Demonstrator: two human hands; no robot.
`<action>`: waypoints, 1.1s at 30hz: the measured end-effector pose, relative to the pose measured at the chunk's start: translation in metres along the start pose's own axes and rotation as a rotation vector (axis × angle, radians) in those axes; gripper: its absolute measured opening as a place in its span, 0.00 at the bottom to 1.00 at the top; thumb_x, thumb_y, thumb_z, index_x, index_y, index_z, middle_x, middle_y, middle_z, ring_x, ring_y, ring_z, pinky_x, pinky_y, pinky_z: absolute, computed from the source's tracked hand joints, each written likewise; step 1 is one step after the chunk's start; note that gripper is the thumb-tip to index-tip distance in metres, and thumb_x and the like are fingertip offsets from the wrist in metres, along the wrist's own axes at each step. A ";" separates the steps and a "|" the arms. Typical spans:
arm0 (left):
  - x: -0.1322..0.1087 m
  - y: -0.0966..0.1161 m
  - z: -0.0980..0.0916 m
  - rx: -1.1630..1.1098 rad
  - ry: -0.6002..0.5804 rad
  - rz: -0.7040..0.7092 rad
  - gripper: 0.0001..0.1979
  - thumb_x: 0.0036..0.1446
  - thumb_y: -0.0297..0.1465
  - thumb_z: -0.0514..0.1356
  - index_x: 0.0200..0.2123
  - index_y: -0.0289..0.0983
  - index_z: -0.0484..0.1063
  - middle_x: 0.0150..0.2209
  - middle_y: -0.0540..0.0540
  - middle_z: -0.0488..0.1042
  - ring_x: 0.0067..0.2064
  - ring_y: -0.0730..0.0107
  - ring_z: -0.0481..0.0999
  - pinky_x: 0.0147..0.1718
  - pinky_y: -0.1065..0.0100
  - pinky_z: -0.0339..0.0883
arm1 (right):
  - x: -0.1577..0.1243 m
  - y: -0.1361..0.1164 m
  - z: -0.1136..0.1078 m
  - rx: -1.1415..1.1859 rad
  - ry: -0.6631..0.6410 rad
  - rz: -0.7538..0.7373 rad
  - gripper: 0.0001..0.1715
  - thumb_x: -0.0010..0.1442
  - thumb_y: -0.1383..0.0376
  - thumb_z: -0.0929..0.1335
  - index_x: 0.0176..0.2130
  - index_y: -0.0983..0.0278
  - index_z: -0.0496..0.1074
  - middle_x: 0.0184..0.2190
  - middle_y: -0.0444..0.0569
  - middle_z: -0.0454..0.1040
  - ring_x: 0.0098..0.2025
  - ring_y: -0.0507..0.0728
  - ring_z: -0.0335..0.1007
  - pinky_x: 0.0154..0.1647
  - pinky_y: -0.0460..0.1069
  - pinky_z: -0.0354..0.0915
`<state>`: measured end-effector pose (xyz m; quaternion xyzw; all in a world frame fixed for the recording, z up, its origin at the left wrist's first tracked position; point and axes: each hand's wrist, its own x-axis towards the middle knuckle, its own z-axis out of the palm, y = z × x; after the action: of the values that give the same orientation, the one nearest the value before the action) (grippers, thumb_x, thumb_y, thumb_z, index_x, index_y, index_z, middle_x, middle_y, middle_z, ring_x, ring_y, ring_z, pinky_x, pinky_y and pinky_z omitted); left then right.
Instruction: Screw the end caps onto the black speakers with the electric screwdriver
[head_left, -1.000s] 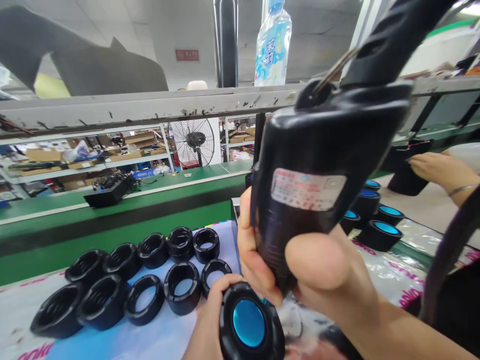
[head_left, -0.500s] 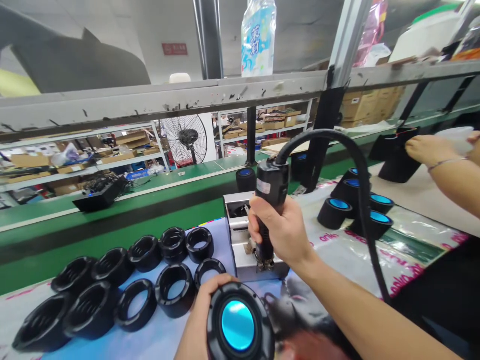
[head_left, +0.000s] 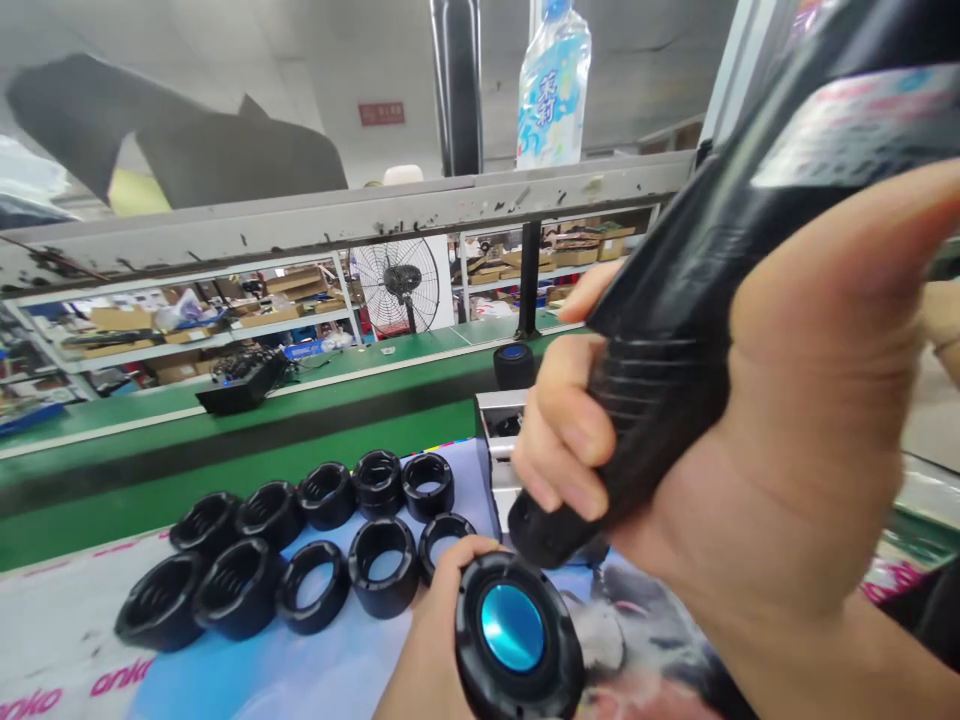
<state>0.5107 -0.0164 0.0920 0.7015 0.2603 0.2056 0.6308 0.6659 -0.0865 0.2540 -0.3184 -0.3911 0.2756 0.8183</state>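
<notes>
My left hand is closed around the side of a round black part with a shiny blue disc in its centre, the disc facing up toward me. In front of me, close to the camera, my right hand wraps round a black hand-held tool with a ribbed grip and a white label. The tool slants down to the left, its rounded lower end above the black part; I cannot tell whether they touch. Behind my right hand stands a silver metal stand, partly hidden. Left of my hands, black rings lie in two rows.
A printed sheet covers the bench, with a green surface behind it. A black cylinder stands beyond the stand. A bottle sits on the overhead rail. Another person's arm shows at the right edge.
My right hand has lifted the tool off the metal stand, bringing it closer to the camera and tilting it over the black part. My left hand still holds that part; the view has shifted left.
</notes>
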 end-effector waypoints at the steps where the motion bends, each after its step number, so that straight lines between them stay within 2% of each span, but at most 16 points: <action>1: 0.000 0.003 0.003 -0.014 -0.013 0.007 0.52 0.30 0.35 0.87 0.62 0.45 0.74 0.55 0.41 0.83 0.60 0.32 0.80 0.63 0.45 0.75 | -0.003 0.002 0.006 0.023 -0.047 0.021 0.39 0.49 0.31 0.83 0.32 0.58 0.73 0.12 0.40 0.66 0.09 0.57 0.58 0.07 0.48 0.56; 5: 0.003 0.012 0.016 -0.103 -0.076 0.047 0.54 0.31 0.40 0.87 0.64 0.45 0.73 0.54 0.43 0.83 0.55 0.37 0.84 0.52 0.52 0.82 | -0.011 0.020 0.014 0.029 -0.229 0.062 0.34 0.54 0.33 0.82 0.36 0.57 0.78 0.15 0.40 0.67 0.10 0.56 0.58 0.10 0.49 0.54; 9: 0.006 0.016 0.020 -0.153 -0.110 0.087 0.55 0.30 0.38 0.87 0.65 0.46 0.73 0.48 0.44 0.84 0.50 0.40 0.85 0.47 0.55 0.83 | -0.014 0.031 0.012 0.004 -0.280 0.075 0.35 0.54 0.36 0.84 0.42 0.55 0.73 0.19 0.38 0.70 0.12 0.56 0.56 0.13 0.51 0.54; 13: 0.004 0.018 0.021 -0.183 -0.124 0.104 0.53 0.30 0.34 0.87 0.63 0.47 0.75 0.42 0.47 0.83 0.41 0.48 0.85 0.36 0.60 0.81 | -0.015 0.036 0.015 -0.022 -0.297 0.086 0.36 0.52 0.39 0.86 0.40 0.56 0.71 0.18 0.37 0.69 0.13 0.53 0.57 0.14 0.48 0.56; 15: 0.002 0.019 0.022 -0.195 -0.128 0.104 0.50 0.33 0.35 0.86 0.63 0.47 0.76 0.40 0.47 0.83 0.39 0.48 0.86 0.34 0.61 0.80 | -0.016 0.039 0.017 -0.021 -0.328 0.093 0.36 0.52 0.38 0.86 0.34 0.59 0.71 0.17 0.38 0.67 0.13 0.52 0.57 0.14 0.47 0.57; 18: 0.003 0.020 0.022 -0.212 -0.123 0.125 0.49 0.33 0.36 0.86 0.62 0.46 0.78 0.47 0.44 0.85 0.48 0.41 0.86 0.41 0.57 0.83 | -0.016 0.046 0.021 -0.039 -0.391 0.118 0.42 0.52 0.34 0.84 0.24 0.61 0.66 0.17 0.40 0.64 0.14 0.50 0.57 0.14 0.47 0.56; 20: 0.004 0.020 0.020 -0.224 -0.114 0.138 0.49 0.32 0.37 0.87 0.61 0.46 0.78 0.55 0.43 0.84 0.55 0.35 0.84 0.49 0.53 0.84 | -0.015 0.051 0.024 -0.060 -0.416 0.141 0.44 0.53 0.33 0.83 0.24 0.61 0.64 0.17 0.40 0.63 0.15 0.50 0.57 0.15 0.47 0.56; 22: 0.005 0.018 0.019 -0.233 -0.118 0.136 0.49 0.31 0.39 0.87 0.61 0.46 0.79 0.55 0.42 0.85 0.55 0.34 0.85 0.50 0.50 0.84 | -0.014 0.054 0.026 -0.074 -0.430 0.161 0.44 0.54 0.32 0.83 0.25 0.61 0.63 0.17 0.39 0.63 0.15 0.50 0.57 0.16 0.47 0.56; 26: 0.005 0.016 0.020 -0.230 -0.120 0.128 0.48 0.32 0.42 0.87 0.60 0.45 0.80 0.49 0.44 0.86 0.49 0.39 0.87 0.49 0.50 0.85 | -0.013 0.056 0.026 -0.084 -0.457 0.194 0.43 0.54 0.33 0.82 0.26 0.60 0.63 0.17 0.39 0.63 0.15 0.49 0.56 0.16 0.47 0.54; 30: 0.002 0.017 0.021 -0.195 -0.110 0.115 0.45 0.44 0.45 0.84 0.63 0.40 0.77 0.48 0.39 0.86 0.46 0.44 0.87 0.43 0.49 0.85 | -0.014 0.056 0.024 -0.071 -0.482 0.224 0.40 0.56 0.34 0.82 0.27 0.60 0.66 0.16 0.39 0.64 0.16 0.50 0.57 0.15 0.46 0.56; 33: 0.000 0.016 0.014 -0.160 -0.040 0.111 0.34 0.63 0.49 0.75 0.65 0.40 0.75 0.56 0.37 0.83 0.54 0.43 0.85 0.51 0.45 0.84 | -0.014 0.051 0.021 -0.063 -0.524 0.271 0.37 0.53 0.36 0.85 0.30 0.60 0.71 0.17 0.40 0.66 0.16 0.51 0.59 0.15 0.45 0.57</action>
<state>0.5209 -0.0288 0.1058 0.6661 0.1910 0.2462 0.6777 0.6310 -0.0572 0.2205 -0.3108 -0.5514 0.4427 0.6351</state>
